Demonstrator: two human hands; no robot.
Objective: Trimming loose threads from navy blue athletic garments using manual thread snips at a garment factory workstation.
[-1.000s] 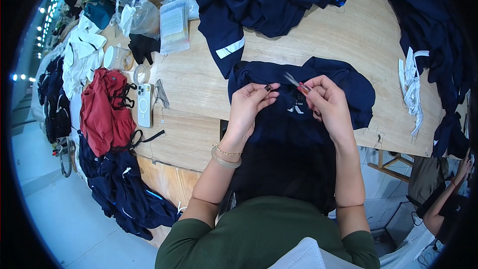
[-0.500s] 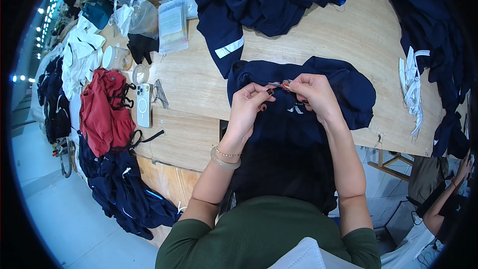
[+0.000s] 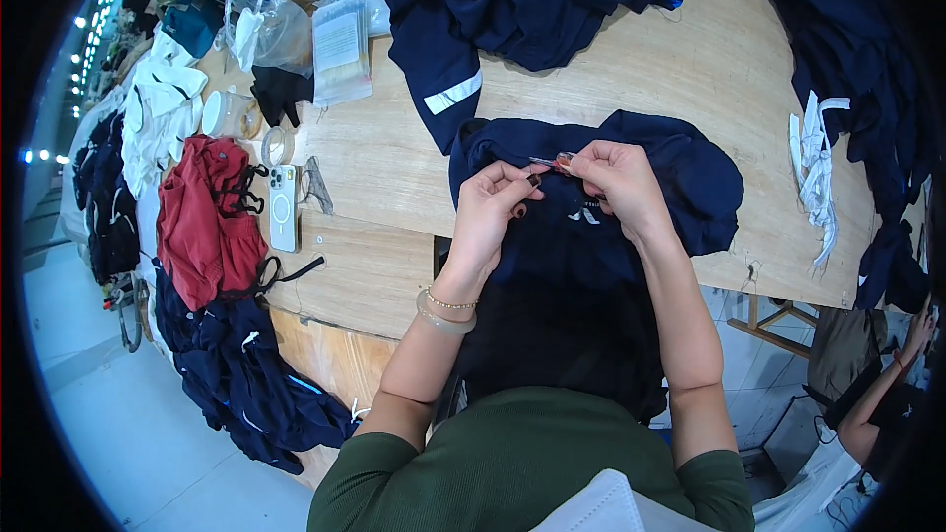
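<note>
A dark navy garment [image 3: 692, 195] lies bunched on the near side of the table and hangs down toward my lap. My left hand [image 3: 492, 209] is closed, pinching the garment's edge between thumb and fingers. Close beside it, my right hand [image 3: 623, 187] grips a small tool with a thin metal tip [image 3: 541, 161], which points left over the pinched cloth. Most of this tool is hidden by my fingers, so its exact kind does not show. A small white print sits on the garment below the hands.
More navy garments [image 3: 532, 10] are heaped at the table's far side. To the left lie a phone [image 3: 283, 209], a tape roll [image 3: 277, 146], red cloth [image 3: 212, 227] and plastic bags [image 3: 271, 34]. White strips [image 3: 816, 177] lie right. Another person's arm [image 3: 892, 379] shows lower right.
My right hand has shifted very slightly up and left, and more of the metal tip now shows. My left hand keeps its pinch in almost the same place.
</note>
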